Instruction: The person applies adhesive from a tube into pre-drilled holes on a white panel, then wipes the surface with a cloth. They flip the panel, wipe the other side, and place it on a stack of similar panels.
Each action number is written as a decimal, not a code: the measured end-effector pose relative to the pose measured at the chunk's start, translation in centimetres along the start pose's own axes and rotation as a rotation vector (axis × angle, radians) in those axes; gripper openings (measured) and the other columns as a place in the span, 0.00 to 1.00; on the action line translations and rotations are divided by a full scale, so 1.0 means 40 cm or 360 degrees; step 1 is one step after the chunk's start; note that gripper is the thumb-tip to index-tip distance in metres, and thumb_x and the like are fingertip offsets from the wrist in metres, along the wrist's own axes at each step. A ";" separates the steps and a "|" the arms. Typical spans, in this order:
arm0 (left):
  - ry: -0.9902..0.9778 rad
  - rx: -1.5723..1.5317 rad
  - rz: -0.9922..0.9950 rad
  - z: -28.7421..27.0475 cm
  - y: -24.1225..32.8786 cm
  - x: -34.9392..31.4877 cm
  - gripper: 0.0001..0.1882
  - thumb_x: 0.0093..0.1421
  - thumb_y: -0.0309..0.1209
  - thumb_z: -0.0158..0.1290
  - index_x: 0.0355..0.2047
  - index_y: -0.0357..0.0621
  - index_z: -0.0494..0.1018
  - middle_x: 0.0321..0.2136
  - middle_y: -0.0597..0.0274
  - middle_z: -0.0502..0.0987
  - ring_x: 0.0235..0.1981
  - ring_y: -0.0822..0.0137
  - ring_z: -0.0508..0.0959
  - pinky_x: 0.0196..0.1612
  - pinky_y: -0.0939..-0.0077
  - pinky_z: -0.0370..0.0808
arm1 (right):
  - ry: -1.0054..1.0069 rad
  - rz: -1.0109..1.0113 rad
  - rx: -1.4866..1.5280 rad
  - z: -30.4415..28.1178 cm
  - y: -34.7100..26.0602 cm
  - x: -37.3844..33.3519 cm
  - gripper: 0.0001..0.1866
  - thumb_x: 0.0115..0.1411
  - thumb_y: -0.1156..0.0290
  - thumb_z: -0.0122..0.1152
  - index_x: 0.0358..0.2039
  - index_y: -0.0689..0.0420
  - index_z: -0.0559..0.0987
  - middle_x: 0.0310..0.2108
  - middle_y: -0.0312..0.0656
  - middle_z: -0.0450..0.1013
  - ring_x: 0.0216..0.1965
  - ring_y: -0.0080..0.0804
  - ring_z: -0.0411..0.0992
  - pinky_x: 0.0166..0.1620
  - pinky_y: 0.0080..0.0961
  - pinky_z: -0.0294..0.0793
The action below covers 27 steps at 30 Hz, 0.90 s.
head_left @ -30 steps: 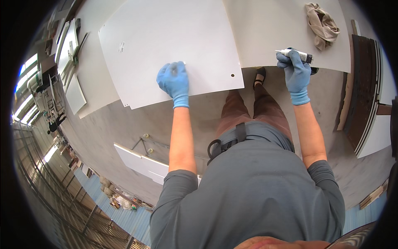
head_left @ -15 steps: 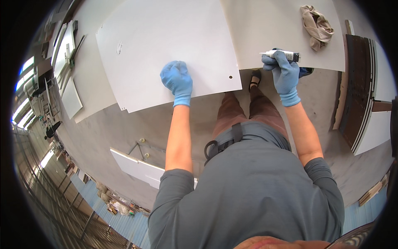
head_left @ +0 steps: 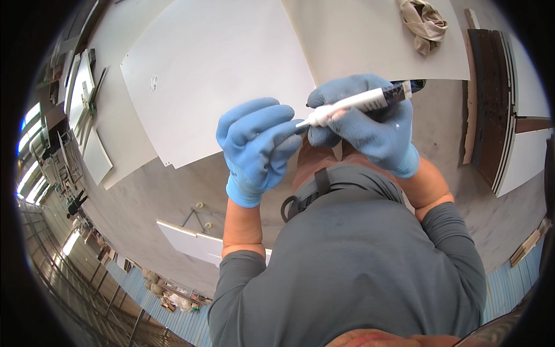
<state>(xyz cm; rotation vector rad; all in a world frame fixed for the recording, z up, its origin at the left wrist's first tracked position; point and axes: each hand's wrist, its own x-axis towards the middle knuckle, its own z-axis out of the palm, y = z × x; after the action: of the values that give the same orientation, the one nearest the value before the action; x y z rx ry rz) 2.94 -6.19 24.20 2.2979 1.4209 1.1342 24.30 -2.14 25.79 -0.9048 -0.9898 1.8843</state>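
In my right hand, gloved in blue, is a slim white and black squeeze tube with a narrow pointed nozzle. My fingers wrap around it, and the nozzle points left. My left hand, also in a blue glove, is closed at the nozzle tip, with the index finger and thumb bent together there. Whatever these fingers may pinch is hidden. Both hands are raised in front of my body, above the near edge of a large white panel. A small printed label is on that panel.
A pale board or tabletop extends to the right of the panel, with a crumpled beige cloth on it. Dark brown and white boards stand at the right. White strips and panels lie at the left. Another white panel rests on a wheeled frame.
My left hand has lifted off the white panel, and my right hand has brought the tube leftward and closer. The two hands now meet at the nozzle.
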 end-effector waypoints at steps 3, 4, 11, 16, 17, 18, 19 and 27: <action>0.0031 0.0081 0.0020 -0.007 0.021 -0.002 0.06 0.59 0.39 0.64 0.35 0.56 0.85 0.40 0.70 0.80 0.42 0.62 0.79 0.42 0.71 0.77 | -0.0059 -0.0402 -0.0152 0.001 0.011 -0.008 0.09 0.58 0.80 0.68 0.40 0.69 0.81 0.35 0.47 0.82 0.34 0.27 0.81 0.37 0.24 0.81; 0.0031 0.0121 0.0005 -0.010 0.028 -0.004 0.07 0.59 0.40 0.64 0.35 0.57 0.86 0.40 0.70 0.80 0.42 0.63 0.79 0.42 0.71 0.77 | -0.0070 -0.0568 -0.0185 0.001 0.020 -0.006 0.09 0.57 0.80 0.69 0.39 0.68 0.82 0.32 0.44 0.82 0.31 0.22 0.80 0.32 0.19 0.80; 0.0045 0.0159 0.0021 -0.006 0.030 0.001 0.08 0.58 0.42 0.61 0.34 0.58 0.86 0.41 0.72 0.79 0.43 0.64 0.79 0.42 0.72 0.78 | -0.0056 -0.0645 -0.0353 -0.013 0.032 -0.013 0.08 0.55 0.78 0.71 0.35 0.65 0.83 0.31 0.43 0.81 0.29 0.23 0.79 0.31 0.21 0.77; 0.0021 0.0153 0.0042 0.001 0.030 0.007 0.08 0.55 0.41 0.64 0.34 0.58 0.86 0.41 0.73 0.79 0.43 0.65 0.79 0.42 0.72 0.77 | -0.0060 -0.0519 -0.0173 -0.014 0.031 -0.016 0.07 0.55 0.79 0.70 0.35 0.65 0.83 0.32 0.43 0.81 0.30 0.24 0.79 0.32 0.21 0.78; 0.0021 0.0137 0.0032 0.002 0.031 0.008 0.09 0.53 0.40 0.66 0.34 0.58 0.86 0.41 0.73 0.79 0.43 0.65 0.79 0.42 0.72 0.77 | -0.0051 -0.0533 -0.0179 -0.015 0.033 -0.017 0.07 0.55 0.79 0.70 0.35 0.65 0.83 0.32 0.43 0.81 0.31 0.24 0.79 0.33 0.21 0.78; 0.0025 0.0114 0.0031 0.006 0.032 0.009 0.10 0.50 0.40 0.68 0.34 0.57 0.86 0.41 0.73 0.79 0.43 0.65 0.79 0.42 0.72 0.77 | -0.0055 -0.0518 -0.0183 -0.017 0.035 -0.017 0.07 0.55 0.80 0.70 0.35 0.66 0.83 0.32 0.43 0.81 0.31 0.24 0.79 0.33 0.21 0.79; 0.0038 0.0084 0.0022 0.010 0.034 0.010 0.12 0.48 0.39 0.70 0.35 0.57 0.86 0.41 0.73 0.79 0.43 0.65 0.79 0.41 0.72 0.77 | -0.0059 -0.0503 -0.0186 -0.019 0.036 -0.017 0.07 0.56 0.80 0.70 0.35 0.66 0.83 0.33 0.43 0.81 0.31 0.25 0.80 0.34 0.21 0.79; 0.0017 0.0037 -0.0011 0.023 0.035 0.012 0.18 0.42 0.37 0.74 0.35 0.55 0.85 0.42 0.72 0.78 0.44 0.64 0.78 0.41 0.72 0.76 | -0.0130 -0.0484 -0.0119 -0.029 0.041 -0.005 0.09 0.58 0.81 0.68 0.39 0.68 0.81 0.30 0.44 0.81 0.30 0.23 0.80 0.33 0.20 0.80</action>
<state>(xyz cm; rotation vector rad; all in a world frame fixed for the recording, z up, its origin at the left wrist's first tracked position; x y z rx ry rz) 4.66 -6.33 24.56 2.3041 1.4519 1.1357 24.85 -2.56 23.89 -0.6803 -1.1827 1.6461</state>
